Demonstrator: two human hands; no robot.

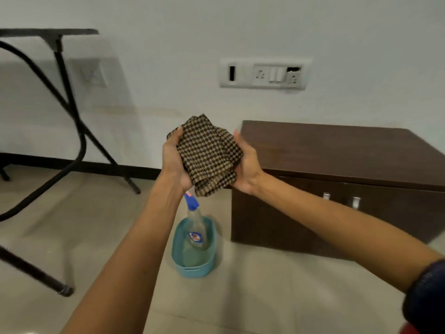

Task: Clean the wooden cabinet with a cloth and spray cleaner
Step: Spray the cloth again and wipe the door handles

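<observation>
A brown and tan checked cloth [208, 154] is bunched between both hands in mid-air. My left hand [173, 162] grips its left side and my right hand [248, 168] cups its right side. Right behind my right hand stands the low dark wooden cabinet [337, 150], with two small metal handles [342, 200] on its front. A clear spray bottle [196, 227] with a blue trigger head leans in a teal plastic basket [179, 261] on the floor, directly below the cloth.
A black folding table [69, 102] with crossed legs stands at the left against the white wall. A switch and socket plate [265, 73] is on the wall above the cabinet. The floor is beige tile.
</observation>
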